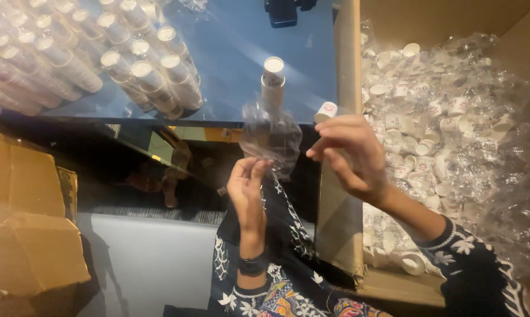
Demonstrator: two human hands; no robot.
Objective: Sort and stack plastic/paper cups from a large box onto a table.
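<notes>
At frame centre a stack of paper cups (pixel 272 82) in a clear plastic sleeve (pixel 271 136) is being pinched by the left hand (pixel 246 189) and right hand (pixel 350 154), fingers closed on the plastic, beside a cardboard box (pixel 347 70).

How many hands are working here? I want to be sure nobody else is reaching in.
2: the left hand pinches the clear plastic sleeve from below; the right hand grips beside it.

left hand (pixel 248 186): raised, fingers pinched | right hand (pixel 348 154): raised, fingers curled, pinching | hands close together
</notes>
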